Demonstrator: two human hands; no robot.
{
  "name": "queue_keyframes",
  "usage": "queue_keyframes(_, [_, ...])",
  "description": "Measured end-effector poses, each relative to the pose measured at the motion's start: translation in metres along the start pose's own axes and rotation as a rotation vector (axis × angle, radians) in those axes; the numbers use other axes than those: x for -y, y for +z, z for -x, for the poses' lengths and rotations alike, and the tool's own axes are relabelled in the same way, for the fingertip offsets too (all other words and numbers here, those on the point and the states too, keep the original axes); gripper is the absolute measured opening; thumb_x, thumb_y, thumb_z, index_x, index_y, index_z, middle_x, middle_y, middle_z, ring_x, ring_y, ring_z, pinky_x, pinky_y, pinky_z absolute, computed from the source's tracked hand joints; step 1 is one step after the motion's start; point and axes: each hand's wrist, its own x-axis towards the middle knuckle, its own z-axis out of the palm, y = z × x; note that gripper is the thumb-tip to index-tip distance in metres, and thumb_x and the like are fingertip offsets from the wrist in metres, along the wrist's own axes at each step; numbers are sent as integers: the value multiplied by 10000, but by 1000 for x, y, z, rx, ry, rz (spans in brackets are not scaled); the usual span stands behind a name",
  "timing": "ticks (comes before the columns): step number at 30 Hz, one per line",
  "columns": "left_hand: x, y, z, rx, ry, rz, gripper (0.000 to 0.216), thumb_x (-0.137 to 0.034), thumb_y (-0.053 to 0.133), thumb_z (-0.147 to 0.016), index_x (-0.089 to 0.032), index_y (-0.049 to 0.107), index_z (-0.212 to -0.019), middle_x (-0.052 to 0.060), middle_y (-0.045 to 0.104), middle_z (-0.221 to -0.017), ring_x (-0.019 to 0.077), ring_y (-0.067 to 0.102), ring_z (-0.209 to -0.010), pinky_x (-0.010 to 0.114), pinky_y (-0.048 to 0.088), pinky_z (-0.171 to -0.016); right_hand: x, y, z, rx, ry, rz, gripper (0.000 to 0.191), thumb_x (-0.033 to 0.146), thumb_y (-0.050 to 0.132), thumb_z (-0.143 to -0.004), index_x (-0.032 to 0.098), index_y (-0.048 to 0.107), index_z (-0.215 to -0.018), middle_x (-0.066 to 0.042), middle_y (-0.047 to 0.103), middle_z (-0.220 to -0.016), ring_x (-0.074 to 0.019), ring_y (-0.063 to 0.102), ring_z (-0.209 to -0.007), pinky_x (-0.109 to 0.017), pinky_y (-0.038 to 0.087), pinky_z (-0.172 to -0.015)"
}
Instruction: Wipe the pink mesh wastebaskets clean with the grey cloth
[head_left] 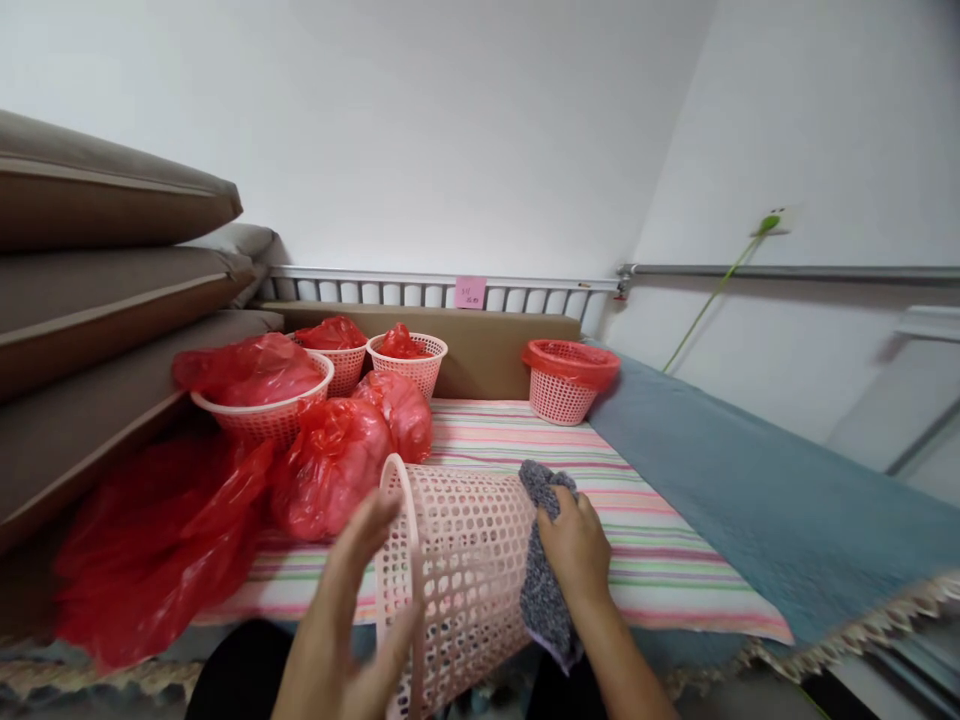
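A pink perforated plastic wastebasket lies on its side in front of me, its rim turned to the left. My left hand is at that rim, fingers apart and slightly blurred; whether it touches the rim I cannot tell. My right hand grips a grey fuzzy cloth and presses it against the basket's base. Just behind the rim are red plastic bags with pink contents. A loose red bag spreads out at the left.
More pink baskets with red bags stand at the back left, one basket nearest. Another lined basket stands at the back right on the striped cloth. Stacked cushions rise at the left. A radiator runs along the wall.
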Motion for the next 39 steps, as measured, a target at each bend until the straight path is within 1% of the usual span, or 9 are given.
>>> queue_keyframes(2, [14, 7, -29, -118, 52, -86, 907, -401, 700, -669, -252, 211, -1419, 104, 408, -1421, 336, 334, -1314, 466, 273, -1088, 2, -1, 0, -11, -5, -2, 267, 249, 504, -824, 185, 555, -1078, -73, 541, -926, -206, 530, -875, -266, 382, -690])
queue_keyframes(5, [36, 17, -52, 19, -88, 10, 956, -399, 714, -660, -192, 184, -1428, 176, 404, -1411, 358, 402, -1268, 480, 342, -1036, 4, -4, 0, -3, 14, -6, 264, 243, 508, -820, 192, 555, -1075, -69, 542, -935, -205, 530, -889, -261, 386, -698])
queue_keyframes(7, [47, 25, -55, 99, -86, 37, 870, -385, 700, -683, -187, 259, -1407, 157, 465, -1373, 334, 415, -1265, 458, 305, -1068, 4, -6, -1, 13, 31, -19, 257, 247, 505, -823, 194, 558, -1070, -70, 543, -945, -206, 532, -900, -257, 391, -697])
queue_keyframes(11, [54, 39, -47, 30, -142, 77, 797, -412, 644, -736, -199, 261, -1402, 149, 470, -1367, 332, 460, -1227, 479, 389, -1008, 10, -14, 2, 55, 83, -110, 268, 237, 494, -825, 183, 569, -1077, -86, 556, -963, -219, 540, -925, -272, 412, -739])
queue_keyframes(15, [56, 42, -40, 33, -213, 112, 831, -445, 653, -725, -224, 233, -1406, 134, 515, -1330, 338, 500, -1188, 428, 493, -910, 47, -31, 28, 66, 2, -393, 333, 187, 517, -793, 184, 561, -1123, -99, 557, -1091, -228, 501, -1063, -305, 382, -903])
queue_keyframes(21, [76, 27, -42, -62, -245, -1, 901, -554, 695, -632, -216, 303, -1370, 112, 467, -1379, 333, 356, -1304, 411, 292, -1091, 108, -50, 68, 167, -241, -698, 381, 123, 619, -659, 278, 605, -1006, -30, 553, -1039, -200, 521, -987, -295, 413, -867])
queue_keyframes(25, [85, 27, -40, 11, -238, 64, 929, -497, 727, -630, -226, 258, -1386, 115, 530, -1321, 328, 459, -1231, 399, 410, -1010, 84, -37, 54, 120, -250, -637, 395, 130, 613, -680, 279, 595, -1046, -38, 547, -1076, -203, 507, -1034, -300, 398, -894])
queue_keyframes(32, [97, 35, -29, 61, -169, 29, 848, -444, 708, -677, -204, 289, -1374, 151, 477, -1361, 323, 482, -1212, 348, 499, -907, -10, -9, 10, 49, 58, -251, 308, 175, 518, -778, 198, 578, -1079, -84, 566, -1025, -220, 539, -987, -284, 422, -796])
queue_keyframes(39, [124, 30, -24, 179, -58, 33, 766, -519, 649, -714, -215, 356, -1353, 159, 574, -1261, 302, 565, -1128, 404, 407, -1013, -5, 10, 9, 39, 63, -234, 293, 226, 485, -822, 170, 566, -1098, -106, 566, -1012, -242, 550, -957, -304, 429, -770])
